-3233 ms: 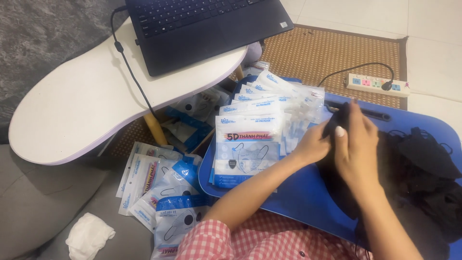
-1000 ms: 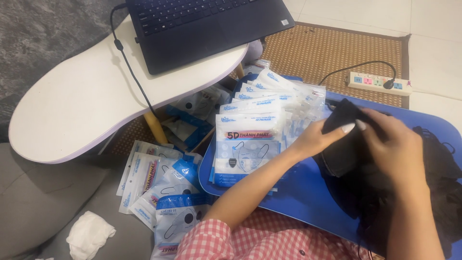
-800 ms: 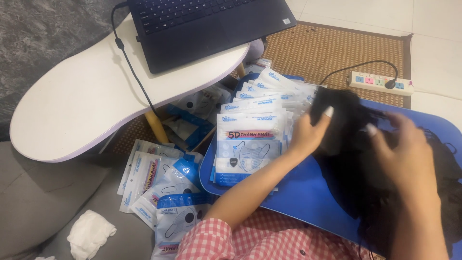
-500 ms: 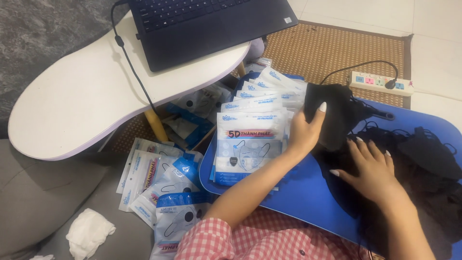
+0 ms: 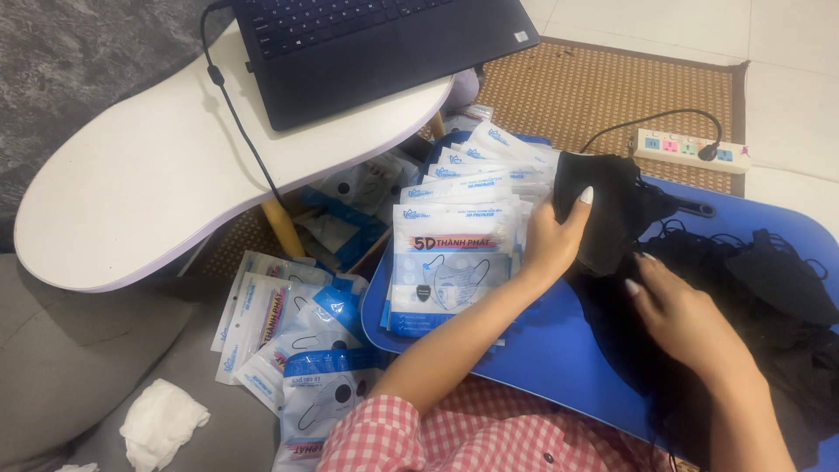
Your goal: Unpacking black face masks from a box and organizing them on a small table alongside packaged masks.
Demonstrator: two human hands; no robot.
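Left hand (image 5: 549, 246) clasping a black mask (image 5: 603, 205), raised just above the blue tray (image 5: 542, 358), beside the packet stack (image 5: 450, 262). Right hand (image 5: 686, 319) loose, fingers spread, gripping nothing, resting on the mask pile (image 5: 769, 288) on the tray.

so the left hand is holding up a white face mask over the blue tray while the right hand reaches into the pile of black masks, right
Not quite: the mask held by the left hand is black, not white, as the head view shows. The rest stands: it is held over the blue tray while the right hand reaches into the pile of black masks.
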